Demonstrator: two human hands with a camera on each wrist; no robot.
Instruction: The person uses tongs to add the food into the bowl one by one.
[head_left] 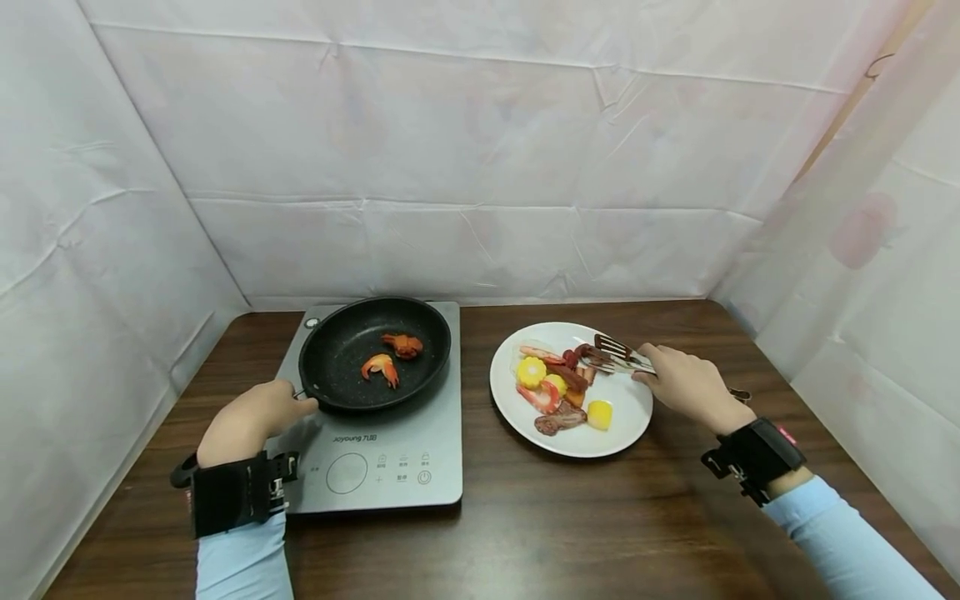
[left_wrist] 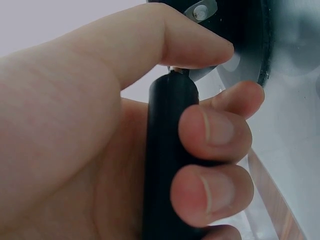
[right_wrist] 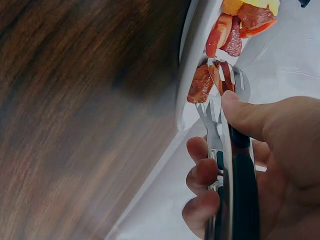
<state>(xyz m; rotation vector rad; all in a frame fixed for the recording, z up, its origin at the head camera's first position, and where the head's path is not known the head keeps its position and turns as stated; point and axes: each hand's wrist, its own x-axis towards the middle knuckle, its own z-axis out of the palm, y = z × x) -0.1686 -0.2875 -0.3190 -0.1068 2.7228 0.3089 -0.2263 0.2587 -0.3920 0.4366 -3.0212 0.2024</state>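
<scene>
Both hands are busy. Left hand (head_left: 251, 421) curls its fingers (left_wrist: 215, 132) and thumb tight round the black handle (left_wrist: 167, 160) of the frying pan (head_left: 375, 350), near the front left corner of the induction cooker (head_left: 375, 450). Right hand (head_left: 686, 383) grips a pair of tongs (head_left: 618, 354) with fingers and thumb wrapped round the dark grips — the slotted metal tips reach over the far side of the white plate (head_left: 626, 425) and, in the right wrist view, pinch a reddish-brown piece of food (right_wrist: 201, 85) at the plate's rim.

On the plate lie corn pieces (head_left: 531, 372), a shrimp (head_left: 542, 397), sausage and other meat bits, bunched toward its left half. Farther back, the pan sits on the cooker's rear half and holds a shrimp (head_left: 381, 367) and a small crab-like piece (head_left: 403, 343), close together but apart. Everything rests on a dark wooden counter (head_left: 525, 517) — white sheeting (head_left: 480, 167) walls it in behind and at both sides.
</scene>
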